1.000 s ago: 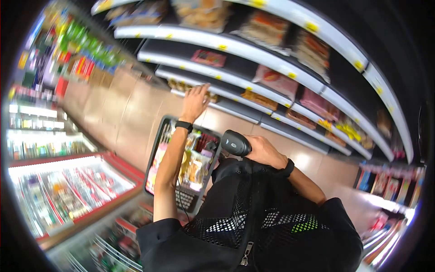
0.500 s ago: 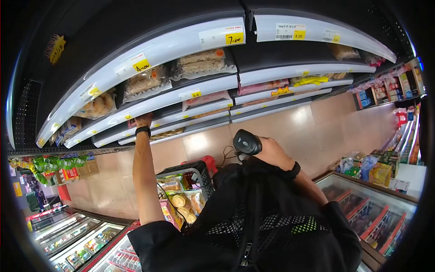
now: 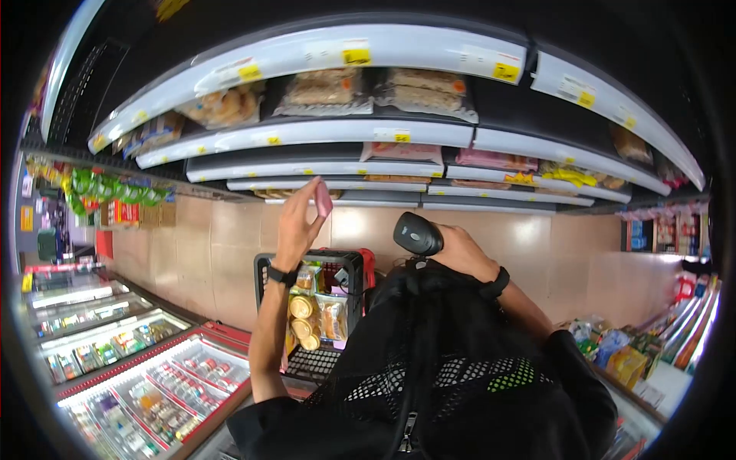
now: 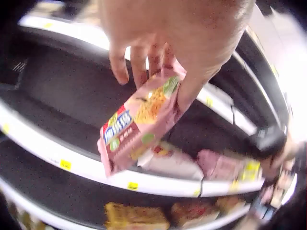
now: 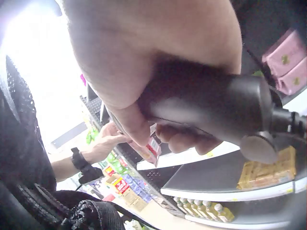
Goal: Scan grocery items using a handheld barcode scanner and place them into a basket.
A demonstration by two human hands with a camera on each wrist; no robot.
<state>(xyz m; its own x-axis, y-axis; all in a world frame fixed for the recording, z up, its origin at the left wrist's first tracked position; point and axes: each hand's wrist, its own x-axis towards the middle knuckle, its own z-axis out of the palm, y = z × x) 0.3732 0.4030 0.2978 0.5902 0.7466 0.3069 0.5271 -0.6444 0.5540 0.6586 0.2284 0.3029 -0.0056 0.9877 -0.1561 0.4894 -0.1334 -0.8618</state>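
Note:
My left hand [image 3: 295, 226] pinches a small pink packet [image 3: 324, 199] between thumb and fingers, above the far end of the basket [image 3: 353, 270]. In the left wrist view the pink packet [image 4: 141, 120] shows a picture of food and blue lettering, hanging at a slant from the left hand [image 4: 168, 38] in front of the shelves. My right hand [image 3: 464, 254] grips a black handheld scanner [image 3: 418, 234] near the chest. The right wrist view shows the right hand [image 5: 153, 43] curled round the dark scanner handle [image 5: 206, 103].
Shelves with price strips [image 3: 307, 134] hold bagged baked goods [image 3: 322, 90]. The basket, near my front, contains packaged food including round pastries [image 3: 301, 308]. Lit freezers [image 3: 165, 383] stand at the lower left. Tiled floor [image 3: 222, 238] runs between.
The left hand has come back from the lower shelf, drawing the pink packet out towards the basket. The right hand still holds the scanner. The head view has shifted.

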